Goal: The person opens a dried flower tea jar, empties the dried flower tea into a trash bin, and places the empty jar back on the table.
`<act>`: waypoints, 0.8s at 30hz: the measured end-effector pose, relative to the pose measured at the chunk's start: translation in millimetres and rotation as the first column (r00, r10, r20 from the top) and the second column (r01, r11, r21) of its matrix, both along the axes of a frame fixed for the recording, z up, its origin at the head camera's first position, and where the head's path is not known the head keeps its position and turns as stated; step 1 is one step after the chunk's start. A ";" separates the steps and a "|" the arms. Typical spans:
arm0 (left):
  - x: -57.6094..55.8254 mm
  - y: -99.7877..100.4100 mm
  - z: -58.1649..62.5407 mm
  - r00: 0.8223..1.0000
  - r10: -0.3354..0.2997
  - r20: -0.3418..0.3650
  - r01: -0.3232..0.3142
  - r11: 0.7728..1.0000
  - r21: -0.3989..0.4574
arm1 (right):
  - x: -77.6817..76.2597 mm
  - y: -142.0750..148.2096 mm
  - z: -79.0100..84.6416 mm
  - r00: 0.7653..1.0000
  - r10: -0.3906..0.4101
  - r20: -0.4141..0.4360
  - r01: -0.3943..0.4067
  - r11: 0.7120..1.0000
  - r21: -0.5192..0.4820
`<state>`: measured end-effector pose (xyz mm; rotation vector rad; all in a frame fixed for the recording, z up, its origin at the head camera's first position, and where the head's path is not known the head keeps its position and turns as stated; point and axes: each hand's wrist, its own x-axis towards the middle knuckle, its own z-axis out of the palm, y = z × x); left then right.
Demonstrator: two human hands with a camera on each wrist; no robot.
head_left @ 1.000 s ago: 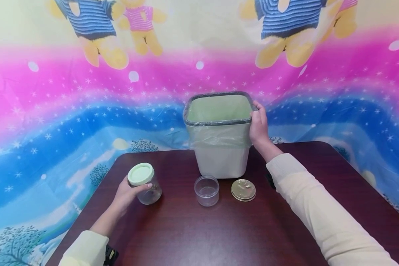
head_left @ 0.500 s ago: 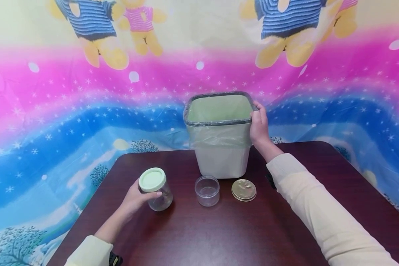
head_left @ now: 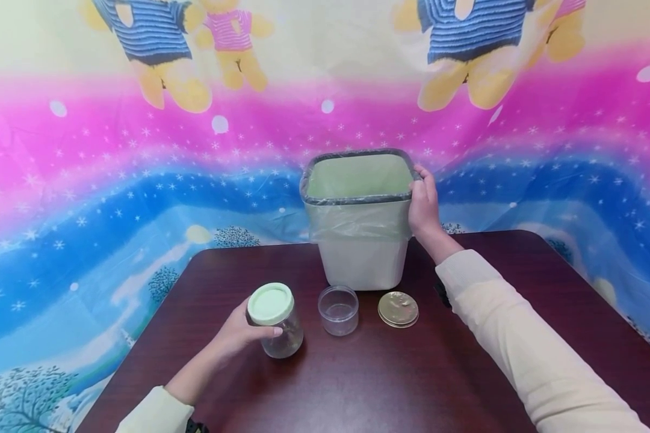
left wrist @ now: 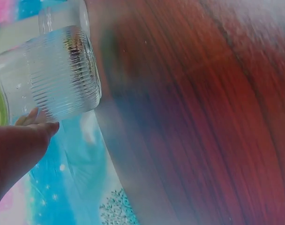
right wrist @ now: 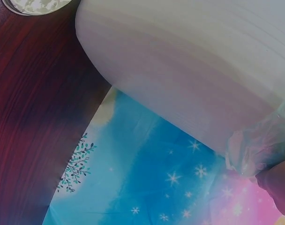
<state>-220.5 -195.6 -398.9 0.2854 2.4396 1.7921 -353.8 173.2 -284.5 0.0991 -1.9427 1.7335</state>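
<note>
One ribbed clear jar (left wrist: pixel 63 77), tapered bag-lined bin (head_left: pixel 360 255)

The right hand (head_left: pixel 425 204) grips the lined bin (head_left: pixel 363 258); in front of it I see a clear cup (head_left: pixel 339 323), gold disc (head_left: pixel 398 308) and, in the left hand (head_left: pixel 241 332), a lidded jar (head_left: pixel 280 317).

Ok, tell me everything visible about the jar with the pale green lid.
A clear, finely ribbed jar, glass or plastic, with a round pale green lid on. The left hand grips its side, thumb across the front. It is roughly upright, left of the clear tub; table contact is unclear. Something dark shows near its bottom.
</note>
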 end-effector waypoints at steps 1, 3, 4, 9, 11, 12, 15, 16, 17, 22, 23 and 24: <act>0.6 1.6 0.0 1.000 -0.011 -0.005 0.011 1.000 0.003 | -0.1 0.0 0.3 1.000 0.004 0.000 -0.004 1.000 0.000; 1.5 4.7 -0.3 0.999 -0.038 -0.014 0.038 0.999 0.004 | -0.1 -0.2 0.6 1.000 0.013 -0.001 -0.013 1.000 -0.004; 1.8 6.2 -0.7 0.999 -0.047 -0.019 0.047 0.999 0.005 | 0.0 -0.4 0.8 1.000 0.019 0.001 -0.019 1.000 -0.008; 4.1 14.5 -2.1 0.995 -0.096 -0.031 0.097 0.995 0.019 | 1.2 -1.0 1.5 0.999 0.041 0.010 -0.041 0.999 -0.008; 5.2 18.3 -2.6 0.993 -0.118 -0.031 0.119 0.993 0.020 | 1.9 -1.1 2.0 0.999 0.048 0.013 -0.048 0.999 -0.003; 5.4 20.4 -2.9 0.991 -0.131 -0.032 0.131 0.991 0.023 | 2.0 -0.9 1.9 0.999 0.049 0.014 -0.049 0.999 -0.001; 5.9 27.4 -3.9 0.986 -0.166 -0.026 0.167 0.986 0.031 | 2.9 -0.1 2.3 0.999 0.048 0.020 -0.048 0.999 0.007; 6.1 29.8 -4.2 0.984 -0.177 -0.025 0.178 0.983 0.033 | 3.0 0.3 2.5 0.999 0.047 0.021 -0.048 0.999 0.010; 6.2 32.3 -4.5 0.982 -0.187 -0.026 0.188 0.982 0.033 | 3.2 0.6 2.6 0.999 0.048 0.024 -0.049 0.999 0.011; 8.2 42.5 -6.7 0.974 -0.221 -0.043 0.223 0.974 0.039 | 5.0 2.1 3.5 0.998 0.057 0.038 -0.058 0.998 0.014; 8.6 44.3 -7.4 0.973 -0.227 -0.048 0.229 0.973 0.040 | 5.2 2.4 3.4 0.997 0.059 0.041 -0.060 0.998 0.015; 9.0 46.1 -8.0 0.971 -0.233 -0.052 0.235 0.971 0.043 | 5.4 2.9 3.4 0.997 0.060 0.046 -0.061 0.998 0.016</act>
